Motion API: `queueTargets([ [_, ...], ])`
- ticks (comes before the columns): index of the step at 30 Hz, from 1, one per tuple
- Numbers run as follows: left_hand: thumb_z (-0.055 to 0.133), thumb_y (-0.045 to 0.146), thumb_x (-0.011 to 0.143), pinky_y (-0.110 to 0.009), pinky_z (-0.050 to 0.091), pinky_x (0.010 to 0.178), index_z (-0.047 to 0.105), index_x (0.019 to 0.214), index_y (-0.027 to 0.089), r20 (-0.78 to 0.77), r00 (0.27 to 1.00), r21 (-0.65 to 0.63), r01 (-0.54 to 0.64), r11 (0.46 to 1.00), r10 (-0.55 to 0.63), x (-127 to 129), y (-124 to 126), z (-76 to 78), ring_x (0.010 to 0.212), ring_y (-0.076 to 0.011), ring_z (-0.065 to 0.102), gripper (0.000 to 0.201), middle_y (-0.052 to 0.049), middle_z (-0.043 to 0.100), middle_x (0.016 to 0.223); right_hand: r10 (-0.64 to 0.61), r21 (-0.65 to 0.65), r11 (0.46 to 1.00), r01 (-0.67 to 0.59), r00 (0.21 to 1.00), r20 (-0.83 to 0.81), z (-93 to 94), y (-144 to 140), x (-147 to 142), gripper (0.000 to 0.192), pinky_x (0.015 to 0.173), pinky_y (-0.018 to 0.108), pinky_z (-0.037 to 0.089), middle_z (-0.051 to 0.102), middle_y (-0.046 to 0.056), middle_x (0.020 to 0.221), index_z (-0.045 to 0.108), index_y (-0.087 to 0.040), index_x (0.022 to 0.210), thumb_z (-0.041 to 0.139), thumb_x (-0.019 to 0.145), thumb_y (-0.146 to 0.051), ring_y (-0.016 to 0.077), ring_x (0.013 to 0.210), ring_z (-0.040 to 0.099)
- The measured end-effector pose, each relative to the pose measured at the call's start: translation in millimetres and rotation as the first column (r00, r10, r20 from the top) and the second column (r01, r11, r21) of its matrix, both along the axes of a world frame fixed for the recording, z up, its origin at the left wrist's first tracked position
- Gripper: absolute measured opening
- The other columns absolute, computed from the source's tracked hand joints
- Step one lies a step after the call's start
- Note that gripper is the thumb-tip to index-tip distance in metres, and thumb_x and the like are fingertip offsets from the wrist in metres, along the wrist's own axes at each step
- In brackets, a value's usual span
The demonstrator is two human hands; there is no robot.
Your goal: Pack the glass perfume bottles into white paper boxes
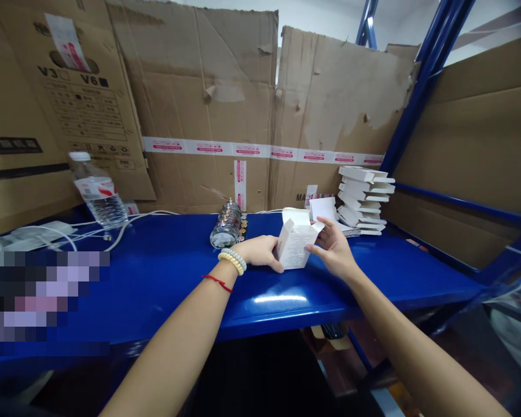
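Observation:
A small white carton (294,244) with its top flaps open stands on the blue shelf (169,272). My left hand (260,252) grips its left side; a bead bracelet and a red string circle that wrist. My right hand (333,249) holds the carton's right side, fingers at the upper edge near an open flap. Just behind the carton lies a loose white folded box piece (323,207).
A stack of flat white cartons (363,200) sits at the back right. A glass jar (226,227) lies on its side behind my left hand. A plastic water bottle (99,194) and white cables (69,231) are at the left. Brown cardboard walls the back; blue rack posts rise at the right.

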State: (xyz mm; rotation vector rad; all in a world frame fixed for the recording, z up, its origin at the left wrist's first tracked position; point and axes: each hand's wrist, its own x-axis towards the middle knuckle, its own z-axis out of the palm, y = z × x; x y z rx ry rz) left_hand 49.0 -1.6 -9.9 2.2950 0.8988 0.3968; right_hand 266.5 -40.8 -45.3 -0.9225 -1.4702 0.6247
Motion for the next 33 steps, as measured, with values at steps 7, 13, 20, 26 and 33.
queueTargets([
  [7,0.075,0.032,0.059,-0.025,0.046,0.061,0.07,0.091,0.017,-0.138,0.989,0.148,-0.038,0.988,0.058,11,-8,1.1,0.074,-0.0204,0.067,0.036,-0.003,0.072,0.083,-0.244,-0.02,0.966,0.256,0.939,0.242,-3.6,-29,-30,0.08,0.078,0.04,0.055,0.058,0.017,0.123,0.037,-0.018,0.136,0.071,0.067,-0.04,0.0271,0.101,0.062],
  [13,0.073,0.021,0.056,-0.023,0.044,0.056,0.069,0.086,0.017,-0.109,0.979,0.163,-0.153,0.975,0.172,21,-12,-3.2,0.074,-0.0198,0.068,0.031,-0.003,0.073,0.082,-0.423,0.023,0.888,0.459,0.795,0.435,32.0,-25,-28,0.036,0.086,0.041,0.048,0.065,0.012,0.098,0.067,-0.016,0.087,0.051,0.077,-0.047,0.0255,0.094,0.061],
  [20,0.072,0.018,0.056,-0.026,0.049,0.064,0.067,0.092,0.017,-0.075,0.976,0.203,-0.184,0.962,0.202,30,-21,-7.6,0.08,-0.0219,0.068,0.036,-0.005,0.073,0.089,0.026,-0.403,0.77,0.495,0.606,0.795,101.6,-6,-24,0.025,0.047,0.03,0.045,0.057,0.005,0.059,0.066,-0.018,0.064,0.065,0.064,-0.043,0.0198,0.057,0.057],
  [26,0.072,0.024,0.057,-0.029,0.051,0.068,0.065,0.096,0.017,-0.1,0.969,0.251,-0.194,0.948,0.225,34,-23,-12.0,0.084,-0.0245,0.069,0.04,-0.007,0.073,0.092,0.088,-0.338,0.811,0.478,0.471,0.878,105.6,8,-39,0.014,0.042,0.029,0.044,0.057,0.006,0.055,0.058,-0.017,0.052,0.062,0.062,-0.026,0.0171,0.047,0.055],
  [33,0.07,0.032,0.061,-0.032,0.052,0.069,0.068,0.09,0.016,-0.151,0.919,0.332,-0.299,0.895,0.363,34,-21,-5.0,0.086,-0.0289,0.069,0.033,-0.011,0.073,0.09,-0.154,-0.268,0.795,0.544,0.608,0.779,95.1,3,-26,0.02,0.041,0.024,0.036,0.046,0.001,0.042,0.053,-0.017,0.045,0.06,0.063,-0.025,0.0134,0.045,0.05],
])
